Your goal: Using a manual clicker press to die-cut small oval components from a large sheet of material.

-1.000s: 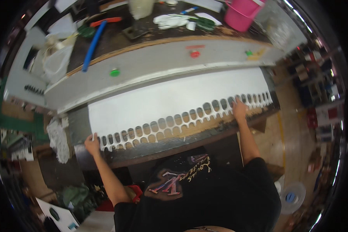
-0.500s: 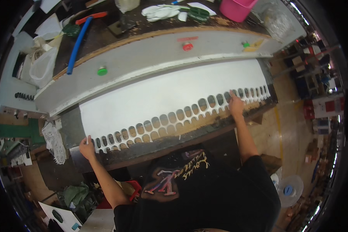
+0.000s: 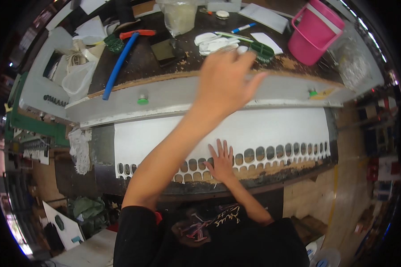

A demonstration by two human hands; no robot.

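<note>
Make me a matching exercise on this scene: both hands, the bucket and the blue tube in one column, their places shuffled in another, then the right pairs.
Things
1. Left hand
2. Right hand
3. Pink bucket
4. Blue tube

Places
A. Toward the right end of the dark worktop
B. On the worktop's left part, its lower end past the front edge
C. Raised, overlapping the middle of the grey panel in this view
D. Spread over the cut-out edge of the white sheet

Right pairs: 1-C, 2-D, 3-A, 4-B
</note>
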